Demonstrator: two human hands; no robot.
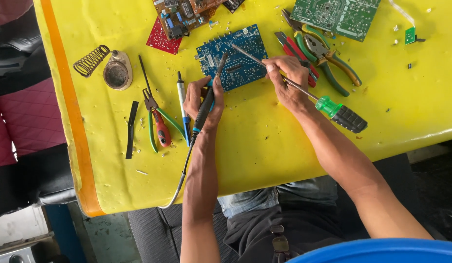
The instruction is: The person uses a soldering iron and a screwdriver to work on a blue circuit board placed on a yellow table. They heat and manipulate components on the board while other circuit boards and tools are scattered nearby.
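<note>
At the far left of the frame, dark and maroon quilted seat cushions (26, 117) are seen beside the table, and a yellow table (265, 146) with an orange edge strip (72, 122) is spread across most of the view. In the upper left, a coiled-wire iron stand (106, 65) with a round base is set on the yellow surface; just right of it and lower, green-handled cutters (160, 124) and a blue-tipped pen-like tool (183, 109) are laid flat. At centre, a black soldering iron (206, 100) is gripped by the left hand (202, 100), fingers closed round its handle, the tip brought onto the blue circuit board (233, 57) lying at upper centre. More boards, brown and red (179, 22), are piled above it. To the right, a green-handled screwdriver (333, 108) is held in the right hand (287, 80), fingers curled about its shaft, the blade laid over the blue board. Pliers (328, 58) are rested beyond, a green board (335, 14) at the top right. Small scraps are scattered over the yellow top. A blue rim (382, 251) is glimpsed at lower right.
</note>
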